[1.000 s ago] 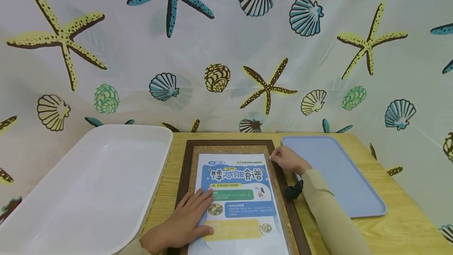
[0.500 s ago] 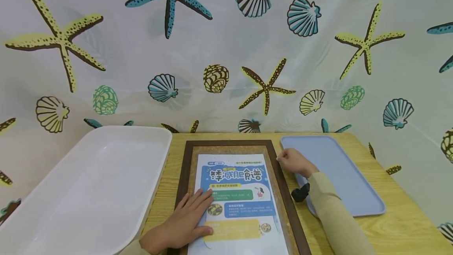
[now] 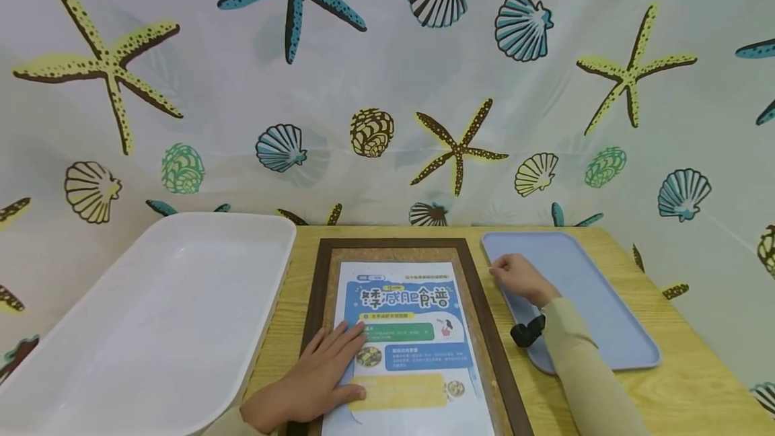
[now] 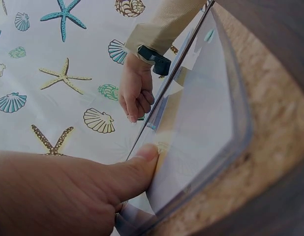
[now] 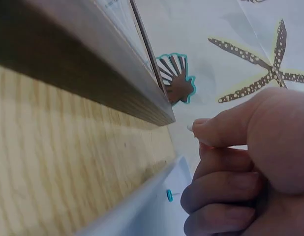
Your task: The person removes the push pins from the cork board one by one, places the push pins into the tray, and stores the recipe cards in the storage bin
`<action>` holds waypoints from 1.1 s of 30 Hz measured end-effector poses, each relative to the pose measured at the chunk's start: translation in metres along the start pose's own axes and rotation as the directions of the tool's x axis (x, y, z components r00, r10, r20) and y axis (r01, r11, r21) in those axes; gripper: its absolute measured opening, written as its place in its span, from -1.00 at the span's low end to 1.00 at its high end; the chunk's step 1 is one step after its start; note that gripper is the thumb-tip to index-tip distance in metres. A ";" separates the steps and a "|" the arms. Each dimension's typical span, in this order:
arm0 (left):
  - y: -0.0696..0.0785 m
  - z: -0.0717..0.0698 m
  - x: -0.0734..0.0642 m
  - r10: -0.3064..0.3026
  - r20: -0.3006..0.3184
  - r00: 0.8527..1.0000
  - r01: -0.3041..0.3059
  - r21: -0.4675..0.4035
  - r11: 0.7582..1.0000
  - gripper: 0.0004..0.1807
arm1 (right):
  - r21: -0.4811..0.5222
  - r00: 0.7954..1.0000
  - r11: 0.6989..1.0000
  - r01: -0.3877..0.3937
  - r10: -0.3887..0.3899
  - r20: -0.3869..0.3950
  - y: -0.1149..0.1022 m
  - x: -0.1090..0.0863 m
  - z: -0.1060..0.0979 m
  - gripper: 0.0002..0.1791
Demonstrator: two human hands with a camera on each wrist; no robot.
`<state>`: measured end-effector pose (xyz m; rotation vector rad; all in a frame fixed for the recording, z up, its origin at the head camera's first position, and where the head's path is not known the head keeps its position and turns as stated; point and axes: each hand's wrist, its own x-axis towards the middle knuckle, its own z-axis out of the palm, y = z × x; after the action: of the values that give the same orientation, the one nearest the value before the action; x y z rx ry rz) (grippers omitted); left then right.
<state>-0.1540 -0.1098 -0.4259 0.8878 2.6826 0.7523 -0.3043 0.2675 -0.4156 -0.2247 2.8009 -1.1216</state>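
A printed poster lies on the corkboard with its dark brown frame. Spread out and flat, my left hand rests on the poster's left side; in the left wrist view the left thumb lies on the sheet. My right hand is above the left edge of the blue tray, beside the frame. Its thumb and forefinger pinch a small white thing, mostly hidden by the fingertips; the other fingers are curled. A teal pushpin is in the blue tray.
A large white tray stands left of the board on the wooden table. Behind the table hangs a white cloth printed with starfish and shells. A black device is worn at the right wrist.
My right hand has moved right, from the board's upper right edge over the frame to the blue tray's left edge. My left hand has stayed on the poster.
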 end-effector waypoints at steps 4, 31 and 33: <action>-0.001 -0.002 0.000 -0.002 -0.007 1.000 0.002 0.010 1.000 -0.12 | 0.002 1.000 1.000 -0.022 0.022 -0.007 0.003 0.000 -0.004 -0.71; 0.003 -0.002 0.002 -0.025 -0.002 1.000 0.025 0.003 1.000 -0.13 | 0.016 0.967 0.987 -0.158 0.158 -0.198 0.010 -0.006 -0.018 -0.74; 0.003 -0.002 0.001 -0.032 0.006 0.999 0.033 -0.003 0.999 -0.13 | 0.025 0.964 0.984 -0.178 0.179 -0.198 0.011 -0.007 -0.017 -0.75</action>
<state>-0.1539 -0.1075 -0.4227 0.8422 2.6832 0.7455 -0.3017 0.2879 -0.4105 0.1478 2.9151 -1.1706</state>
